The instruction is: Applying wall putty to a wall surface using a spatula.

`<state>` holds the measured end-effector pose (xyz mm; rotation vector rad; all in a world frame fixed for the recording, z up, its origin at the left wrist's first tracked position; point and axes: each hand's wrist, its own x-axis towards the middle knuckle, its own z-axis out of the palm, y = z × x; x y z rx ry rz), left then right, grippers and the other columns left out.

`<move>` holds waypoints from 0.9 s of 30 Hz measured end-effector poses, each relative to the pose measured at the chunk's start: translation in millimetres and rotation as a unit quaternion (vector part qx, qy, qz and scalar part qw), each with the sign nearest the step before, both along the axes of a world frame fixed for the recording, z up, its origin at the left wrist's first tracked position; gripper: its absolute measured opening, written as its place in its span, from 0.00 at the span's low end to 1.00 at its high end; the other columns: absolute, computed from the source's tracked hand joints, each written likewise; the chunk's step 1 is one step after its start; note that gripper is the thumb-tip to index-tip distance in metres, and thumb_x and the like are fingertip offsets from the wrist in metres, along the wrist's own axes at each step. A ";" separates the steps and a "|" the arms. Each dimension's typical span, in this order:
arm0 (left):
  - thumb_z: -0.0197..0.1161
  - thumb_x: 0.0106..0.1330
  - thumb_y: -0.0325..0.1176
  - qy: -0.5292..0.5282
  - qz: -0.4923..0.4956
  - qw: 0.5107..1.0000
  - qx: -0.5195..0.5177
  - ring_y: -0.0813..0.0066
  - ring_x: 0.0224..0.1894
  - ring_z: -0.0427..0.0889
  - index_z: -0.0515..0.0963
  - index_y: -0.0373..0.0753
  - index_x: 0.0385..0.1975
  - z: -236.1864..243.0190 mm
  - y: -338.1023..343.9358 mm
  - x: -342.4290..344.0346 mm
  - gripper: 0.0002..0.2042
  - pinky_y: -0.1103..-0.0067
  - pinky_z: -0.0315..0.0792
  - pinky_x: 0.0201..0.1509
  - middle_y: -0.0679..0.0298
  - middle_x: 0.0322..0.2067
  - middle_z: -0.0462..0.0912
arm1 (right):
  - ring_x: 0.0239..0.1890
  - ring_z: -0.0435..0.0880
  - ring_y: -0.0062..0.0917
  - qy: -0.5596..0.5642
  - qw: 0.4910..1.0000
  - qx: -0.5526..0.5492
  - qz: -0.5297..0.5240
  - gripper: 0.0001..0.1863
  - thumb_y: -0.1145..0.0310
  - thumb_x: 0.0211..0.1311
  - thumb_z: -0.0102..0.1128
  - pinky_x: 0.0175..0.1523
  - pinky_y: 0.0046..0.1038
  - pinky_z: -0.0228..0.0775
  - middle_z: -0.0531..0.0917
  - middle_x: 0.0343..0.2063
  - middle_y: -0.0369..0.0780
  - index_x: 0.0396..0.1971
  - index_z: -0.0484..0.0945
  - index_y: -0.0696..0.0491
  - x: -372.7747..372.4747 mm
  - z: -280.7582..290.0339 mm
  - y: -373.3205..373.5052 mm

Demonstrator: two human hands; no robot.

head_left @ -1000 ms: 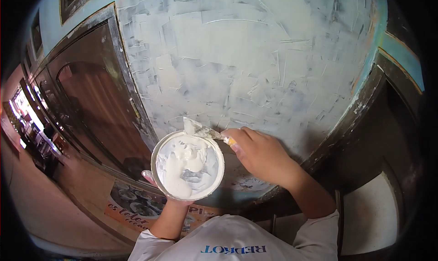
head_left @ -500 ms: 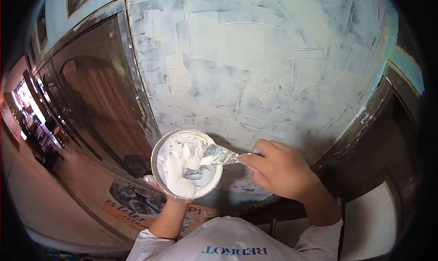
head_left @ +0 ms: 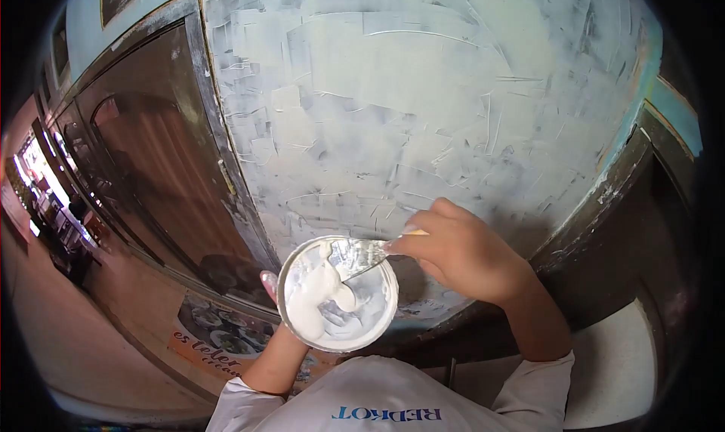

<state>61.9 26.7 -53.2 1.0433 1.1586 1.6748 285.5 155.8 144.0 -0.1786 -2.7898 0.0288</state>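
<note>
Two hands at work before a plastered wall (head_left: 423,107). Left hand (head_left: 273,287) mostly hidden beneath a round metal bowl (head_left: 337,293), only a thumb tip showing at the bowl's left rim, closed around the bowl from below and holding it level at chest height. Bowl partly filled with thick white putty (head_left: 317,300), heaped toward the left side and smeared thin over the right, with bare metal showing near the upper rim. Right hand (head_left: 461,254) curled tight around the handle of a putty knife (head_left: 362,260), fingers folded over, thumb pressing on top; handle almost wholly covered by the grip, only a pale sliver visible near the fingertips. Metal blade angled down and leftward into the bowl, its tip touching the putty near the middle. Bowl just beside the wall's lower part, right hand a little to the right of the bowl and above its rim. Wall coated in pale, patchy grey-white strokes with ridges and scrape marks, edged in turquoise on the right. Dark brown wooden door frame (head_left: 219,160) along the wall's left edge, with a door panel beyond. Printed poster (head_left: 219,341) with plates of food low on the left, below the bowl. White sleeves and shirt (head_left: 385,398) along the lower edge.
</note>
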 end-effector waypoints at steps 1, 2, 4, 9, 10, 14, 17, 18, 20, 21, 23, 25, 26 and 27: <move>0.44 0.64 0.74 -0.035 -0.023 0.999 0.023 0.52 0.68 0.67 0.55 0.37 0.72 2.8 0.4 0.3 0.49 0.56 0.64 0.71 0.48 0.67 0.66 | 0.42 0.75 0.32 -0.001 1.000 -0.004 0.020 0.20 0.78 0.49 0.66 0.47 0.30 0.73 0.81 0.36 0.35 0.45 0.85 0.46 -3.4 1.9 1.5; 0.44 0.64 0.75 -0.069 -0.047 0.995 0.045 0.51 0.67 0.68 0.55 0.37 0.72 5.1 0.9 0.5 0.49 0.55 0.64 0.70 0.48 0.67 0.66 | 0.41 0.75 0.32 -0.007 0.999 -0.027 0.031 0.19 0.78 0.50 0.65 0.48 0.30 0.72 0.81 0.36 0.35 0.44 0.85 0.45 -7.3 4.2 1.5; 0.43 0.62 0.76 -0.138 -0.093 0.982 0.092 0.50 0.67 0.68 0.55 0.37 0.72 9.2 2.3 -0.2 0.50 0.55 0.64 0.70 0.47 0.67 0.66 | 0.40 0.74 0.32 0.020 0.998 -0.008 0.066 0.18 0.76 0.49 0.65 0.46 0.30 0.71 0.79 0.33 0.34 0.42 0.85 0.45 -13.8 3.2 6.0; 0.43 0.60 0.79 -0.303 -0.191 0.910 0.207 0.48 0.67 0.68 0.55 0.37 0.73 19.9 0.6 -2.6 0.53 0.53 0.64 0.70 0.46 0.67 0.66 | 0.37 0.74 0.30 0.029 0.996 0.043 0.079 0.17 0.73 0.47 0.67 0.43 0.31 0.69 0.77 0.30 0.34 0.40 0.83 0.45 -8.3 27.2 14.2; 0.42 0.59 0.79 -0.335 -0.211 0.890 0.228 0.48 0.67 0.68 0.55 0.37 0.73 23.8 -0.2 -0.4 0.53 0.52 0.64 0.70 0.46 0.67 0.66 | 0.37 0.74 0.30 -0.005 0.996 0.076 0.045 0.17 0.72 0.46 0.67 0.43 0.31 0.68 0.77 0.30 0.34 0.40 0.83 0.45 -3.3 33.1 14.5; 0.41 0.54 0.84 -0.407 -0.123 0.883 0.197 0.43 0.66 0.68 0.58 0.41 0.72 43.0 -4.9 6.5 0.56 0.45 0.63 0.69 0.47 0.66 0.67 | 0.36 0.74 0.30 -0.038 0.996 0.067 0.054 0.16 0.71 0.45 0.67 0.42 0.32 0.67 0.76 0.29 0.33 0.38 0.83 0.45 -3.4 29.1 19.6; 0.40 0.54 0.84 -0.406 -0.112 0.884 0.205 0.42 0.68 0.66 0.57 0.42 0.72 39.8 -5.5 8.0 0.55 0.45 0.62 0.69 0.48 0.68 0.65 | 0.36 0.74 0.30 -0.021 0.993 0.009 0.117 0.16 0.72 0.45 0.67 0.42 0.31 0.68 0.76 0.29 0.33 0.38 0.83 0.44 -15.7 14.0 17.5; 0.40 0.54 0.84 -0.410 -0.113 0.880 0.214 0.42 0.68 0.66 0.57 0.43 0.73 39.5 -5.0 9.6 0.55 0.45 0.61 0.70 0.48 0.68 0.65 | 0.36 0.74 0.30 -0.022 0.993 0.009 0.115 0.16 0.72 0.45 0.67 0.42 0.31 0.68 0.76 0.29 0.33 0.38 0.83 0.44 -15.2 15.2 17.4; 0.39 0.55 0.84 -0.414 -0.109 0.873 0.235 0.43 0.68 0.66 0.55 0.43 0.73 39.6 -5.8 9.6 0.55 0.46 0.60 0.70 0.49 0.69 0.63 | 0.36 0.75 0.31 0.012 0.990 0.008 0.138 0.16 0.72 0.45 0.66 0.42 0.32 0.68 0.77 0.28 0.33 0.38 0.83 0.44 -18.5 21.7 18.1; 0.38 0.55 0.84 -0.417 -0.108 0.869 0.245 0.43 0.68 0.65 0.55 0.43 0.73 39.6 -6.1 9.7 0.55 0.46 0.60 0.71 0.49 0.69 0.62 | 0.36 0.75 0.31 0.012 0.990 0.009 0.138 0.16 0.72 0.45 0.66 0.42 0.32 0.68 0.77 0.28 0.33 0.38 0.83 0.44 -16.3 30.3 17.5; 0.37 0.55 0.84 -0.422 -0.101 0.860 0.267 0.43 0.69 0.65 0.53 0.44 0.74 38.2 -7.1 10.9 0.55 0.47 0.59 0.71 0.50 0.70 0.61 | 0.35 0.75 0.32 -0.013 0.995 0.086 0.057 0.15 0.71 0.46 0.65 0.41 0.32 0.69 0.76 0.27 0.34 0.38 0.83 0.45 -8.3 49.0 18.0; 0.37 0.55 0.84 -0.426 -0.100 0.855 0.278 0.43 0.69 0.64 0.53 0.44 0.74 35.3 -7.3 12.2 0.55 0.47 0.59 0.72 0.51 0.71 0.60 | 0.35 0.75 0.33 -0.031 0.994 0.096 0.052 0.14 0.71 0.46 0.65 0.41 0.32 0.69 0.76 0.27 0.35 0.37 0.82 0.46 -7.4 45.1 18.0; 0.36 0.55 0.84 -0.403 -0.064 0.872 0.271 0.45 0.70 0.63 0.52 0.46 0.74 32.1 -6.6 13.0 0.55 0.47 0.59 0.72 0.53 0.72 0.59 | 0.35 0.75 0.33 -0.031 0.995 0.064 0.069 0.15 0.72 0.46 0.66 0.41 0.33 0.69 0.77 0.27 0.36 0.37 0.82 0.46 -7.9 38.3 15.7; 0.35 0.55 0.84 -0.379 -0.028 0.887 0.264 0.46 0.71 0.62 0.52 0.48 0.75 28.7 -5.6 13.7 0.54 0.47 0.58 0.72 0.56 0.72 0.57 | 0.35 0.75 0.33 -0.031 0.995 0.032 0.087 0.15 0.72 0.45 0.66 0.40 0.33 0.69 0.77 0.27 0.36 0.38 0.82 0.47 -9.2 31.5 14.1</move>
